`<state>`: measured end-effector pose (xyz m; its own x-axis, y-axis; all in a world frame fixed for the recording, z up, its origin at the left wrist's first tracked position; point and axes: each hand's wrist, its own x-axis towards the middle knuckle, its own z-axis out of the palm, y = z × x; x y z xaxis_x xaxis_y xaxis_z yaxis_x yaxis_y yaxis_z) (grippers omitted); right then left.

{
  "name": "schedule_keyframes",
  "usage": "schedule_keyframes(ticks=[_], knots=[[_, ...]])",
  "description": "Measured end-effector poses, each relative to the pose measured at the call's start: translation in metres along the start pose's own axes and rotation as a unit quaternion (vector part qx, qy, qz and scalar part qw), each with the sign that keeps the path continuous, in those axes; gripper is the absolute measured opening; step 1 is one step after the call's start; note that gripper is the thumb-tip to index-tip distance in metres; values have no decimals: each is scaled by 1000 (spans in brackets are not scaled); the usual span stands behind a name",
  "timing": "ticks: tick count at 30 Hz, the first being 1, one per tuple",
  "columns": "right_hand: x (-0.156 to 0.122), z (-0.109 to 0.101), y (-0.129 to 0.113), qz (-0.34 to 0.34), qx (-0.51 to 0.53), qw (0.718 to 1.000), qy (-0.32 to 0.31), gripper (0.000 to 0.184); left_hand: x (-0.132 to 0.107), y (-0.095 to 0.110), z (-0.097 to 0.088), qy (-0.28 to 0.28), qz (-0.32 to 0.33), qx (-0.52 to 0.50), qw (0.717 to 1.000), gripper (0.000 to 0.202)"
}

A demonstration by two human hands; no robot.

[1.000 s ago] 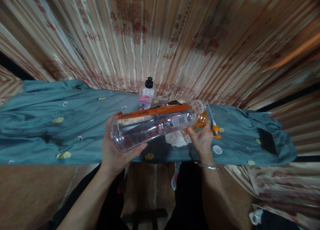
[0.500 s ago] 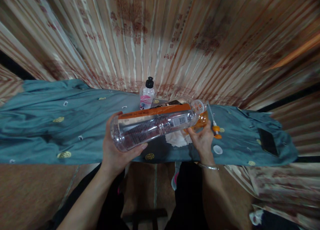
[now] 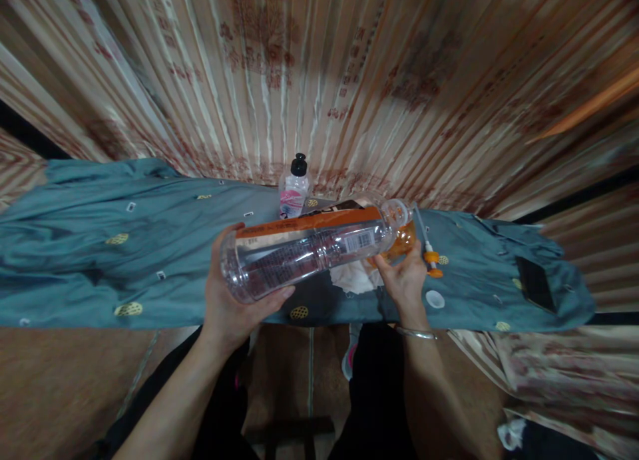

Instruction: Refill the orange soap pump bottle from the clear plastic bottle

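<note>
My left hand (image 3: pixel 232 299) is wrapped round the base of a large clear plastic bottle (image 3: pixel 309 250) with an orange label, held on its side above a table covered in a blue-green cloth (image 3: pixel 124 253). The bottle's open mouth points right, toward a small container of orange liquid (image 3: pixel 403 241). My right hand (image 3: pixel 405 279) is closed on that container, just below the bottle's neck. A white crumpled tissue (image 3: pixel 353 277) lies on the cloth under the bottle.
A small bottle with a black cap and pink label (image 3: pixel 293 190) stands at the back of the table. An orange-and-white pump tube (image 3: pixel 426 248) and a white cap (image 3: pixel 434 299) lie right of my right hand. A dark phone (image 3: pixel 535 283) rests at the far right. Striped curtains hang behind.
</note>
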<state>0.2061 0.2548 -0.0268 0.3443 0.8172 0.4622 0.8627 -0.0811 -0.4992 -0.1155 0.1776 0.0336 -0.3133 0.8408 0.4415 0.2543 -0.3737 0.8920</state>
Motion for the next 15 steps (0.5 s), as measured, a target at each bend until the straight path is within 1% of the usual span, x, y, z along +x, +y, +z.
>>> schedule_keyframes(ticks=[3,7,10,12,15], knots=[[0,0,-1,-4,-1,1000,1,78,0,-1,0,2,-1,1,1000,96],[-1,0,-3,-2,-7,1000,5,76,1,1,-1,-11,-9,-11,1000,98],[-1,0,-4,4,-13,1000,10,77,1,2,-1,-1,-8,-3,1000,97],[-1,-1,-3,5,-14,1000,6,78,1,2,-1,2,-8,-2,1000,97],[-1,0,-1,1,-12,1000,-5,79,1,2,-1,-7,-8,-7,1000,96]])
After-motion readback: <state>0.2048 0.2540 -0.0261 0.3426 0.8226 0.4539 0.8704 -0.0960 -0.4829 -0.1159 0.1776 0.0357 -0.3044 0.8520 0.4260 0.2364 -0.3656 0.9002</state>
